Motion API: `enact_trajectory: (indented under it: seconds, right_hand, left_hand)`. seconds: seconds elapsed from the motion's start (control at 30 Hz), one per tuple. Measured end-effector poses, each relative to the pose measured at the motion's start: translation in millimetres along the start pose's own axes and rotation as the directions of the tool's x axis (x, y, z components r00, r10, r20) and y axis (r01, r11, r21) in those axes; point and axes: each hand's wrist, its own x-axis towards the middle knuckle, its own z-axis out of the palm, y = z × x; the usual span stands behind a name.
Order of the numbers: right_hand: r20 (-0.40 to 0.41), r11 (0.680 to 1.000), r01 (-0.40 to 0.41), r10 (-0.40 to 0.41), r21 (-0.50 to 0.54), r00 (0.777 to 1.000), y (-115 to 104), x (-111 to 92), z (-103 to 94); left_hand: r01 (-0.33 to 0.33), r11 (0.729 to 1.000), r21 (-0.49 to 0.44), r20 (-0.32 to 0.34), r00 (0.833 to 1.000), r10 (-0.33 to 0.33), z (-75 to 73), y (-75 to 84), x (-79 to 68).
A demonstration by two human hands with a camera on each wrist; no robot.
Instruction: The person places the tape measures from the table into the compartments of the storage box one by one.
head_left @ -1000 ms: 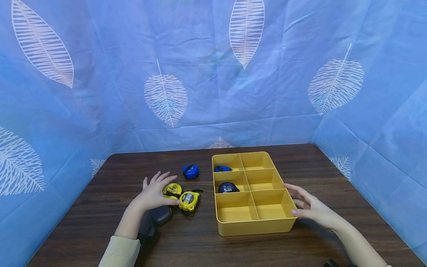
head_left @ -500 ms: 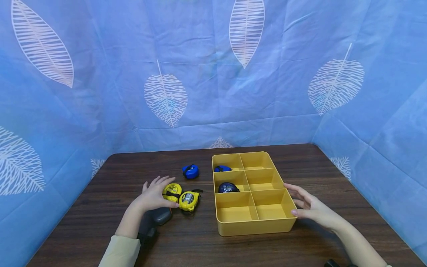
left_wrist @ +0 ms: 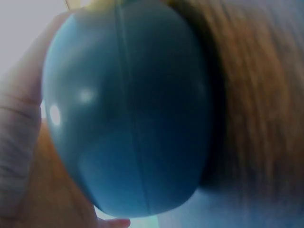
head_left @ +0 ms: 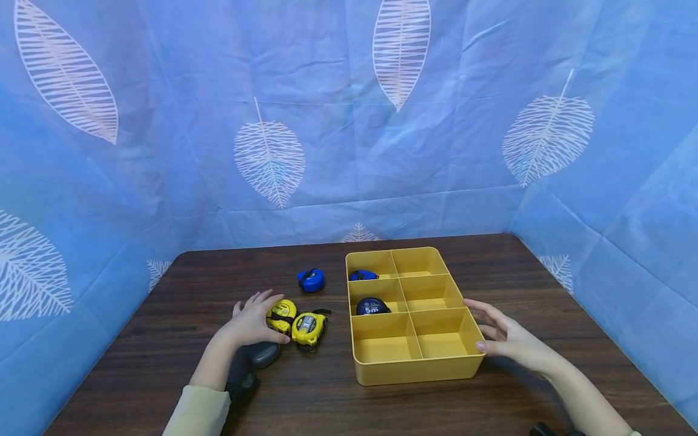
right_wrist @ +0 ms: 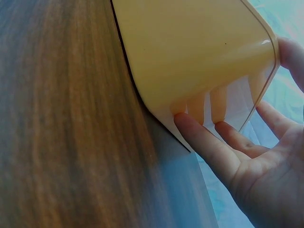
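Observation:
My left hand (head_left: pixel 248 321) has thumb and fingertips at opposite edges of a yellow tape measure (head_left: pixel 282 312), pinching it on the table. A second yellow tape measure (head_left: pixel 308 328) with a black strap lies just right of it. Under the palm sits a dark rounded tape measure (head_left: pixel 264 353); that dark case (left_wrist: pixel 128 109) fills the left wrist view. My right hand (head_left: pixel 509 342) touches the outer right wall of a yellow six-compartment box (head_left: pixel 420 369). In the right wrist view its spread fingertips (right_wrist: pixel 183 118) rest against the outside of the box wall (right_wrist: pixel 199 52).
A blue tape measure (head_left: pixel 311 280) lies farther back on the dark wooden table (head_left: pixel 305 399). Inside the box, another blue tape measure (head_left: pixel 363 275) is in the back left compartment and a dark 5m one (head_left: pixel 373 306) in the middle left. A blue leaf-print cloth (head_left: pixel 349 151) hangs behind.
My left fingertips and thumb have drawn slightly back and toward me, closing on the left yellow tape measure. The right hand and the box have stayed in place.

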Motion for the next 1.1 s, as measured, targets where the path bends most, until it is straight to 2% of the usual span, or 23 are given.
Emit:
enact_trajectory:
  seconds: [0.37,0.53,1.1]
  right_hand:
    - [0.025,0.999,0.047,-0.047,0.028,0.999,0.6,-0.7,1.0]
    - [0.019,0.999,0.04,-0.041,0.022,0.999,-0.4,-1.1,1.3]
    - [0.006,0.999,0.033,-0.033,0.024,0.999,0.0,-1.1,1.7]
  left_hand:
    - [0.057,0.998,0.03,0.001,0.998,-0.057,3.1,-0.6,-0.3]
    - [0.068,0.997,0.029,0.006,0.998,-0.068,3.5,-1.3,-0.3]
    - [0.015,0.996,0.091,-0.051,0.999,-0.01,5.3,-2.8,4.2]
